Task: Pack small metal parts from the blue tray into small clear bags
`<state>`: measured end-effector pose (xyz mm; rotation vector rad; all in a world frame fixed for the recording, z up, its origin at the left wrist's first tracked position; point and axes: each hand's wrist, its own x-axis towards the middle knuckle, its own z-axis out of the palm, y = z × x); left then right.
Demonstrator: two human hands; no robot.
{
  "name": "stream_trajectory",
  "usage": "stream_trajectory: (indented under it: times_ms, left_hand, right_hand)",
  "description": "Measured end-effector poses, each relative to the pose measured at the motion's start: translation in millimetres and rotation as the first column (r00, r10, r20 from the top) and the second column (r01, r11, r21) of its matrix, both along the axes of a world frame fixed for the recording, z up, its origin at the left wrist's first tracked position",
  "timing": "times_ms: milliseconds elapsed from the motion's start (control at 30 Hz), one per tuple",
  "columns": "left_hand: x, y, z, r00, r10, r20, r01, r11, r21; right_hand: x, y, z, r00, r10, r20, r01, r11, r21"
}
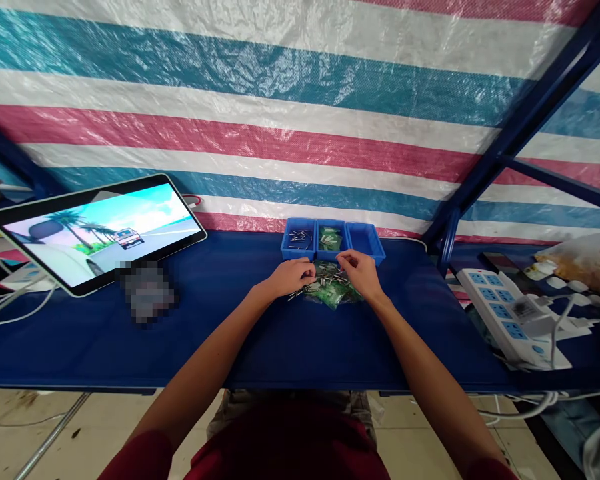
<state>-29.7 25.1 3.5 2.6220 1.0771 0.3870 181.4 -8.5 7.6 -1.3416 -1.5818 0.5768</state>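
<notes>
Red shirt [285,443], nearest the viewer, before the pile of green packets and thin pieces [333,293]; left hand [289,276] and right hand [361,272], fingers curled, at the pile's opposite sides, grasp indeterminable; blue trays [364,241] just behind the pile; striped sheet [300,143] beyond.

makeshift workshop stall, striped tarpaulin wall [300,140], blue metal frame [510,133], blue workbench [220,267], parts bins [300,239]

On your desk [220,333]: three bins [299,253] behind the pile [330,283]; tablet [100,233], left; power strip [505,313], right.
</notes>
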Motion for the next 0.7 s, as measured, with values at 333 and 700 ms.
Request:
stream_trajectory:
  times_ms: [333, 700]
  left_hand:
    - [8, -8, 5.1, 0.922, 0.016, 0.387, -0.052, 0.995, 0.083]
    - [18, -16, 6.2, 0.683, 0.116, 0.721, -0.086, 0.993, -0.078]
  right_hand:
    - [-6, -6, 0.0, 0.954, 0.209, 0.214, -0.244, 0.958, 0.150]
    - [-6, -8, 0.8, 0.974, 0.145, 0.175, -0.179, 0.964, 0.197]
